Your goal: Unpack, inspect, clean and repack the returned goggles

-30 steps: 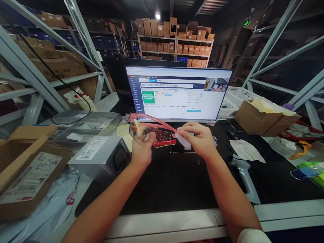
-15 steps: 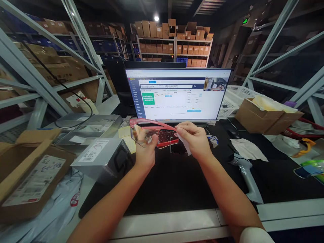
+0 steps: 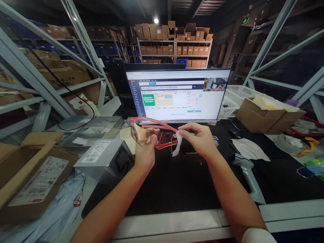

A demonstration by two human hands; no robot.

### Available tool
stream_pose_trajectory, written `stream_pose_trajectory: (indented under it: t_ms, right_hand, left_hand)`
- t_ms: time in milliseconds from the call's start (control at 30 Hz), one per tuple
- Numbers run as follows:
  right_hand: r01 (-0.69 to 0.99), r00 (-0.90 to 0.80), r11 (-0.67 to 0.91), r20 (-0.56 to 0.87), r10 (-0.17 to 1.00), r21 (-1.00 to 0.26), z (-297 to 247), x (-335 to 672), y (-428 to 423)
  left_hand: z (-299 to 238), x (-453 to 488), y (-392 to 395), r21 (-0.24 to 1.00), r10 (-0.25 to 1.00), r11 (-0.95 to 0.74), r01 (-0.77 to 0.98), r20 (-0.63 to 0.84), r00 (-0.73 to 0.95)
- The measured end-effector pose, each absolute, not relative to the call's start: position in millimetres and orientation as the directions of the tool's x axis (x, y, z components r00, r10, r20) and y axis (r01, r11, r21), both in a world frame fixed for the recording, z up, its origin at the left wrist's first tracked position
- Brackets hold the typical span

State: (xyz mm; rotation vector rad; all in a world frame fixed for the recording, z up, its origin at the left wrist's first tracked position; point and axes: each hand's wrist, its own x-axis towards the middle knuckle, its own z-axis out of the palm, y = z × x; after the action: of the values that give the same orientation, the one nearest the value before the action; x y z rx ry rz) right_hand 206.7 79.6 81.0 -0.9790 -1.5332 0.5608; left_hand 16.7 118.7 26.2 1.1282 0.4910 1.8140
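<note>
A warehouse packing station: racks of cardboard boxes (image 3: 174, 37), monitor (image 3: 177, 96), scanner (image 3: 246, 170).

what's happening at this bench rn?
A person at a packing desk holds a pair of pink-framed glasses up in front of the monitor. The left hand grips the glasses by the lens end, and the right hand pinches a small white strip at the glasses' arm. A silver box sits to the left on the black mat, and a handheld scanner lies to the right.
</note>
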Motion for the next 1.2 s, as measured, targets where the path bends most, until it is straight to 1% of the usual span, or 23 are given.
stream_pose_trajectory:
  t_ms: [100,233,333,467,633,733,833,933,1033,1200]
  right_hand:
    - [0.345,0.03,0.516,0.559,0.829,-0.784,82.8,210.4,77.9]
    - [0.441,-0.038,0.597,0.65,0.759,-0.671,83.5,210.3,77.0]
    - [0.466,-0.071,0.638,0.693,0.717,-0.612,83.5,208.1,77.4]
    - [0.486,-0.058,0.653,0.724,0.687,-0.581,82.7,206.8,78.5]
    - [0.477,-0.018,0.658,0.741,0.671,-0.583,82.5,207.9,77.4]
    - [0.476,-0.036,0.667,0.745,0.666,-0.574,83.5,206.5,75.2]
    - [0.475,-0.067,0.659,0.722,0.688,-0.583,84.3,203.5,73.4]
    - [0.454,-0.048,0.633,0.692,0.72,-0.627,83.8,201.4,73.0]
    - [0.439,-0.011,0.608,0.673,0.739,-0.661,82.7,201.7,73.5]
    - [0.451,0.019,0.6,0.679,0.734,-0.661,83.6,203.3,72.9]
  left_hand:
    - [25.8,16.6,118.8,0.707,0.849,-0.511,-0.49,0.505,-0.156]
    - [25.4,16.5,118.2,0.708,0.85,-0.51,-0.489,0.501,-0.161]
    - [23.4,15.9,119.2,0.723,0.852,-0.506,-0.471,0.505,-0.141]
    - [20.0,14.4,121.7,0.731,0.848,-0.51,-0.453,0.517,-0.12]
    - [17.6,12.8,122.9,0.761,0.86,-0.499,-0.415,0.494,-0.127]
    - [16.8,12.3,123.2,0.758,0.853,-0.511,-0.407,0.506,-0.129]
    - [17.2,11.5,123.5,0.735,0.835,-0.536,-0.415,0.535,-0.132]
    - [19.3,10.4,122.9,0.739,0.835,-0.535,-0.409,0.536,-0.124]
    - [22.8,9.8,120.8,0.747,0.849,-0.509,-0.427,0.517,-0.107]
    - [25.7,10.7,118.8,0.78,0.884,-0.45,-0.435,0.458,-0.093]
